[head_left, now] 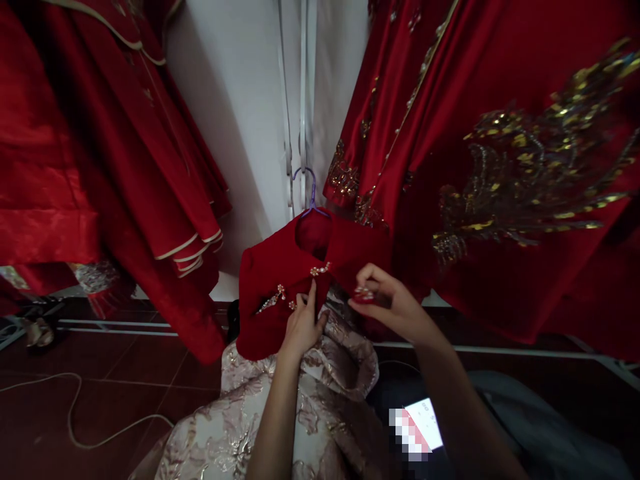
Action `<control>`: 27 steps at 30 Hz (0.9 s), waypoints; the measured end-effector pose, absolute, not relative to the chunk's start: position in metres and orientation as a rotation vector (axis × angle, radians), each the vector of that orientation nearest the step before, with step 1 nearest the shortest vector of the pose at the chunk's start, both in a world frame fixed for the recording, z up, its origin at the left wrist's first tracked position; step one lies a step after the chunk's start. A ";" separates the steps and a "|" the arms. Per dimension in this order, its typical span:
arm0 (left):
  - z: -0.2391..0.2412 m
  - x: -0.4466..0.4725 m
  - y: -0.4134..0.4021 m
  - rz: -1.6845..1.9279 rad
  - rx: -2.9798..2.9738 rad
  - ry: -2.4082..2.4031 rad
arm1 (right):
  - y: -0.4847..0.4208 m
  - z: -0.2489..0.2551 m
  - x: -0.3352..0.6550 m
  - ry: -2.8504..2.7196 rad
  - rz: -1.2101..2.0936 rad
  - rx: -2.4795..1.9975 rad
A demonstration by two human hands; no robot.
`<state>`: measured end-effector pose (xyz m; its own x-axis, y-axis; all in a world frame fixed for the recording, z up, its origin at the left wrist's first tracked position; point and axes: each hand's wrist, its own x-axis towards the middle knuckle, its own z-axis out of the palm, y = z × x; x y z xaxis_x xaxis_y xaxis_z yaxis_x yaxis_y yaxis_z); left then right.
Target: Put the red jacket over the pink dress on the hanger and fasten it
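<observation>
A small red jacket hangs on a purple hanger, its front decorated with a pearl-and-gold ornament below the neckline and a jewelled spray lower down. My left hand lies against the jacket front, index finger stretched up just below the pearl-and-gold ornament; the thumb is apart. To its right, my right hand pinches a small jewelled ornament with red material under it. Whether that piece is joined to the jacket I cannot tell.
Pale brocade fabric with metallic flowers spreads below the jacket. Red garments hang at left, and a sequined red garment at right. A lit phone lies low at right. A white cable crosses the tiled floor.
</observation>
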<state>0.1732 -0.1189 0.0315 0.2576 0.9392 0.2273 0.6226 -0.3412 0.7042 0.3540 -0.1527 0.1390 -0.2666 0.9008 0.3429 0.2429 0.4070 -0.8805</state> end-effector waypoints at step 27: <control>0.013 0.098 -0.091 1.568 1.325 1.200 | -0.079 0.027 0.234 -1.722 0.535 -1.054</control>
